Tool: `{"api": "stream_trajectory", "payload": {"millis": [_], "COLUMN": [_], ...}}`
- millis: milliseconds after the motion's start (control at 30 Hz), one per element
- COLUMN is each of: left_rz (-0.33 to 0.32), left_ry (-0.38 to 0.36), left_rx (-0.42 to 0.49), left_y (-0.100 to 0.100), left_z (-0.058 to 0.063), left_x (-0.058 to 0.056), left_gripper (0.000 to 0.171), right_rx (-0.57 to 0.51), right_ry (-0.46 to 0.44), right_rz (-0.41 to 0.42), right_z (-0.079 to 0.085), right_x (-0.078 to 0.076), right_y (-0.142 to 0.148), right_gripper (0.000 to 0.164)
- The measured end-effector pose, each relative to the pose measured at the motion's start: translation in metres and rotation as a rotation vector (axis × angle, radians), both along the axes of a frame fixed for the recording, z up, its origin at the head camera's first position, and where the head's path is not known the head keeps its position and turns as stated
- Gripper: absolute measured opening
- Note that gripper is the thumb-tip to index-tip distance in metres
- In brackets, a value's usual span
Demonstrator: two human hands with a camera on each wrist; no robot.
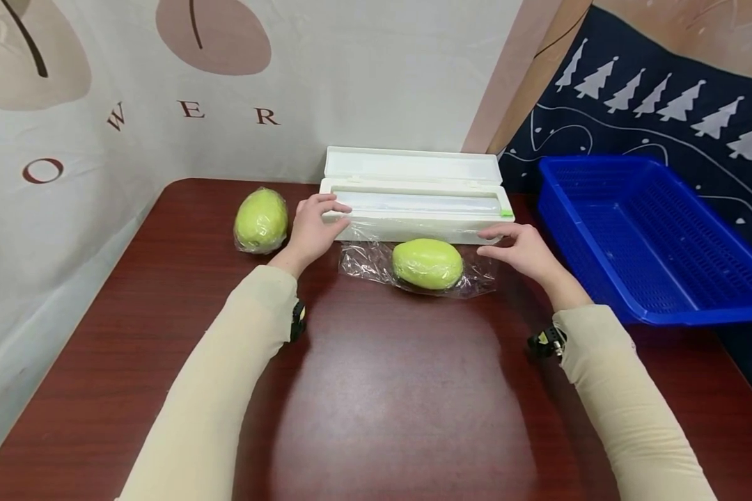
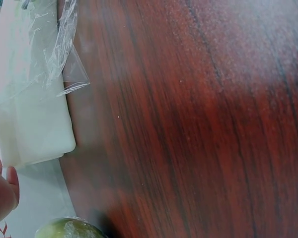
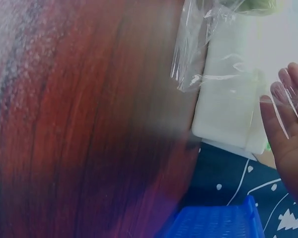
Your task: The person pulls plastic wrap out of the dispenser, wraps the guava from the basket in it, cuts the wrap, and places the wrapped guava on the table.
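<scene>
A yellow-green oval fruit [image 1: 427,264] lies on a sheet of plastic wrap [image 1: 366,261] in front of a white cling film box [image 1: 413,231]. The box's lid stands raised, and a roll of film shows inside. My left hand [image 1: 313,226] is at the box's left end, thumb and fingers apart. At the right end hovers my right hand [image 1: 519,250], thumb and fingers spread. In the right wrist view, clear film lies across its nearly straight fingers [image 3: 283,99]. The wrap spans from the box front to under the fruit.
A second wrapped yellow-green fruit [image 1: 261,220] sits left of my left hand. On the right stands a blue plastic basket [image 1: 633,306], close to my right forearm. Printed cloth [image 1: 363,83] hangs behind the dark red wooden table [image 1: 376,403].
</scene>
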State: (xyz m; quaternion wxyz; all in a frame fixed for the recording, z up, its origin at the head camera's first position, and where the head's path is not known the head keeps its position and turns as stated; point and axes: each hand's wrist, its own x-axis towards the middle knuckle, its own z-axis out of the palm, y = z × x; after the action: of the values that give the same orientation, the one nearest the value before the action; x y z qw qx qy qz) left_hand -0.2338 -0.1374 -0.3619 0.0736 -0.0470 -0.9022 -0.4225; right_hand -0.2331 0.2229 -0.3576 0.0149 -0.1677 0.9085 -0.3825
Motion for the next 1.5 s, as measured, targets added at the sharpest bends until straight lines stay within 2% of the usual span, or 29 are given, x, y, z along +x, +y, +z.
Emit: {"api": "stream_trajectory", "payload": {"millis": [167,400,533,600,667,767,933,1100,1200,1300,1400,1500], "left_rz": [0.007,-0.038,-0.057,-0.063,-0.067,-0.065,-0.052,-0.072,-0.100,-0.146,-0.201,-0.250], "left_ry": [0.038,-0.018,-0.027,-0.024,-0.017,-0.003,0.012,-0.004,-0.044,-0.115,-0.187,-0.227], "left_rx": [0.010,0.073,0.079,0.080,0.080,0.086,0.122,0.185,0.266,0.387,0.479,0.508], "left_y": [-0.001,0.001,0.002,0.002,0.001,-0.001,-0.004,-0.004,-0.005,-0.005,-0.005,-0.005], "left_z": [0.002,0.005,0.006,0.006,0.006,0.006,0.007,0.006,0.006,0.006,0.006,0.007], "left_x": [0.001,0.002,0.002,0.003,0.002,0.001,0.000,0.001,0.001,0.002,0.003,0.004], "left_gripper": [0.022,0.020,0.019,0.019,0.019,0.019,0.016,0.015,0.012,0.007,0.013,0.022], "right_rx": [-0.004,0.014,0.056,0.117,0.174,0.230,0.183,0.169,0.143,0.106,0.087,0.081], "right_ry": [0.022,0.000,-0.025,-0.003,0.051,0.120,0.155,0.171,0.194,0.220,0.237,0.248], "right_rz": [0.001,0.002,0.085,0.145,0.198,0.217,0.151,0.128,0.142,0.160,0.174,0.180], "right_z": [-0.001,-0.005,-0.007,-0.008,-0.008,-0.008,-0.004,-0.002,-0.003,-0.006,-0.009,-0.010], "right_x": [0.004,0.007,0.011,0.016,0.021,0.028,0.030,0.026,0.023,0.019,0.016,0.014], "right_y": [-0.009,-0.019,-0.022,-0.024,-0.028,-0.034,-0.041,-0.041,-0.040,-0.039,-0.038,-0.038], "right_gripper": [0.041,0.058,0.085,0.101,0.108,0.100,0.074,0.062,0.052,0.042,0.034,0.028]}}
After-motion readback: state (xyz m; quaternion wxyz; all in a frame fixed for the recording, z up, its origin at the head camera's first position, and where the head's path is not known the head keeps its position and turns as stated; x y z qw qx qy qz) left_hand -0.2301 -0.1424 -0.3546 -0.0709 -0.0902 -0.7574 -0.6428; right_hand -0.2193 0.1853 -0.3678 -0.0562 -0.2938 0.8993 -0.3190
